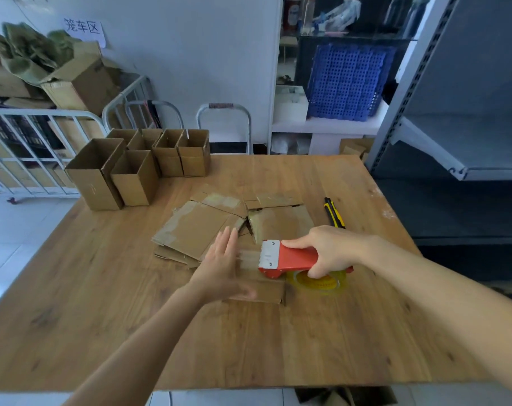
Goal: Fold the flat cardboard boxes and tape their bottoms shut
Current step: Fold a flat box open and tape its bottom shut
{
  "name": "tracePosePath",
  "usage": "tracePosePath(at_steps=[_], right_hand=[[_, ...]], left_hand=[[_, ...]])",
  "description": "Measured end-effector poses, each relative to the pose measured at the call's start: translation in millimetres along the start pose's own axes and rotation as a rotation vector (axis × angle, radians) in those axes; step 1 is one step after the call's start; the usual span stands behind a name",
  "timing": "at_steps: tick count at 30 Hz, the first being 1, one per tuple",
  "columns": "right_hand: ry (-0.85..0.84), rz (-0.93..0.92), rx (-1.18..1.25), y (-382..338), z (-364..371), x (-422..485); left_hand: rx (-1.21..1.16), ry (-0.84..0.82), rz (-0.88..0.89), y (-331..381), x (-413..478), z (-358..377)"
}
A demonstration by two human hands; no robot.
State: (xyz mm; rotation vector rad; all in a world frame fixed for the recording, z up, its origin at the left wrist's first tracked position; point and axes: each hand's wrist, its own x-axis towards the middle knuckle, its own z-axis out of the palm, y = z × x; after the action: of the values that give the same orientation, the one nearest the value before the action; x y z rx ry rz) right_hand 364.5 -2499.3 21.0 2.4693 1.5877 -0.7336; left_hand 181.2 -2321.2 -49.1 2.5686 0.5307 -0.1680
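A folded cardboard box (266, 290) lies bottom up on the wooden table (102, 288). My left hand (219, 265) lies flat on it with straight fingers, pressing a strip of clear tape (247, 254). That strip runs to the red tape dispenser (290, 256), which my right hand (328, 249) grips by its body; the yellowish tape roll (322, 281) hangs under it. A pile of flat cardboard boxes (202, 227) lies just behind my left hand, and one more flattened box (281, 218) sits beside it.
Several folded open boxes (137, 168) stand at the table's far left. A yellow-black utility knife (334, 212) lies right of the flat boxes. Grey shelving (454, 112) stands at the right, a white cage cart (29, 148) with cartons at the left.
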Motion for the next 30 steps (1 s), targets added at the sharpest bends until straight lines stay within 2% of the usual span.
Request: tracePosePath(at_steps=[4,6,13,20,30], right_hand=[[0.007,-0.032,0.020,2,3,-2],[0.003,-0.052,0.027,7,2,-2],[0.012,-0.117,0.019,25,-9,-14],[-0.036,-0.003,-0.041,75,8,-52],[-0.062,0.047,-0.023,71,27,-43]], left_hand=[[0.295,-0.071,0.104,12,20,13],[0.379,-0.037,0.125,9,25,19],[0.433,-0.001,0.157,4,27,19],[0.451,0.009,0.208,-4,31,23],[0.411,-0.015,0.186,-2,34,22]])
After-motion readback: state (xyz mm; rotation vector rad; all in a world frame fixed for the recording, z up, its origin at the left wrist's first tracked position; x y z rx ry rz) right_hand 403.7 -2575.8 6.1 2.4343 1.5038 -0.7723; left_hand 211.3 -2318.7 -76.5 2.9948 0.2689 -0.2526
